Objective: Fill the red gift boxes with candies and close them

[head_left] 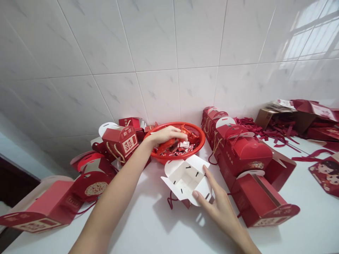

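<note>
My left hand reaches into a red plastic basket of small wrapped sweets. Its fingers are curled down among red shiny wrappers; what lies in their grip is hidden. In front of the basket stands an open gift box, white inside, flaps spread, with dark cord ends showing through slots in its walls. My right hand grips the box's right side, thumb on the near flap and fingers on the far one. No sweets show inside the box.
Red gift boxes stand in a row on the right; more boxes stand at the left. Red ribbons and flattened card boxes lie at the far right. A tiled wall closes off the white table behind.
</note>
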`<control>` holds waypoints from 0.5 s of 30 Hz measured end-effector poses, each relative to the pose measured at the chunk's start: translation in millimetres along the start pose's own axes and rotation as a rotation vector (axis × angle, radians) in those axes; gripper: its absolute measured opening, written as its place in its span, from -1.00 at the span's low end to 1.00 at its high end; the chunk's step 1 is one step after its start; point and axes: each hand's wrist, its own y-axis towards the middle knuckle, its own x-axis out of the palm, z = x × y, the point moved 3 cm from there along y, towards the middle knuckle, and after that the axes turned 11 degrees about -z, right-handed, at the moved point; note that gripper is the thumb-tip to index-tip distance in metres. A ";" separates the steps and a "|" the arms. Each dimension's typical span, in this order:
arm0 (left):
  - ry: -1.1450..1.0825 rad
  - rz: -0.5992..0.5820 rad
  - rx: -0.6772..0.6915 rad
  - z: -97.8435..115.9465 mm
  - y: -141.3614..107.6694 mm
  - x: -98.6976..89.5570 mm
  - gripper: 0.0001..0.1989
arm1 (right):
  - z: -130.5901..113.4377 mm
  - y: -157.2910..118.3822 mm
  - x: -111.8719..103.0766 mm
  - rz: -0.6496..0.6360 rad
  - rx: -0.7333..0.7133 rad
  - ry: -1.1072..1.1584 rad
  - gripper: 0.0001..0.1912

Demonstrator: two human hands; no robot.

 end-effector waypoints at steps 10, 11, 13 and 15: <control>0.372 -0.156 0.042 13.0 -8.7 56.3 -0.78 | -4.0 1.3 -4.2 0.040 -0.024 -0.005 -0.13; 0.363 -0.123 0.076 11.1 -6.8 58.5 -0.78 | -3.8 1.3 -4.1 0.039 -0.026 -0.007 -0.13; 0.355 -0.081 0.112 7.5 -3.8 62.6 -0.77 | -3.3 1.3 -4.2 0.033 -0.027 -0.007 -0.13; 0.333 -0.050 0.117 5.7 -3.0 64.3 -0.74 | -3.1 1.5 -4.4 0.031 -0.028 0.000 -0.13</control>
